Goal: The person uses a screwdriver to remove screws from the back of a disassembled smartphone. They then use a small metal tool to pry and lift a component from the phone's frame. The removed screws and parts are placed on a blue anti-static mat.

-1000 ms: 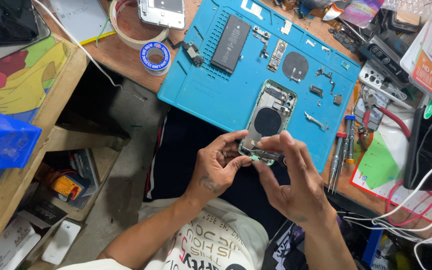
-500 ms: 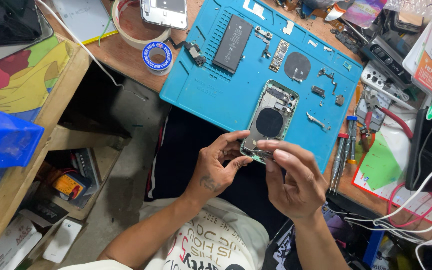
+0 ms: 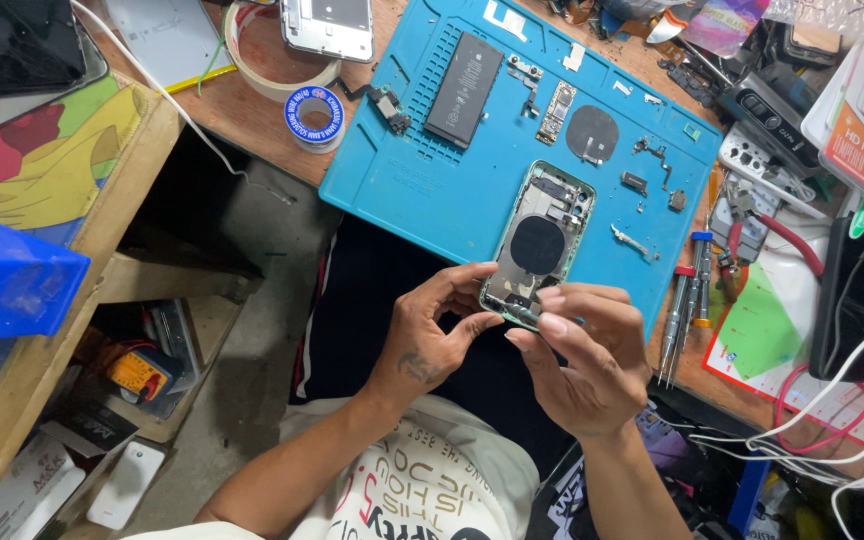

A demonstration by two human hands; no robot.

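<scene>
An opened phone housing (image 3: 537,245), green-edged with a dark round coil in its middle, lies on the blue repair mat (image 3: 422,190) with its long axis running from the near edge of the mat up and slightly right toward the far side. Both hands meet at its near end, which overhangs the mat's near edge above the person's lap. The left hand (image 3: 430,335) curls its thumb and forefinger around the housing's near-left corner, steadying it. The right hand (image 3: 582,365) has thumb and forefinger pressed together on a thin dark tool (image 3: 524,314), its tip at the bottom of the housing; the right hand is the nearer to that spot. A black battery (image 3: 463,88) lies far-left on the mat, small loose parts (image 3: 652,185) to the right, and screwdrivers (image 3: 687,295) just beside the right hand, leaving little room rightward.
</scene>
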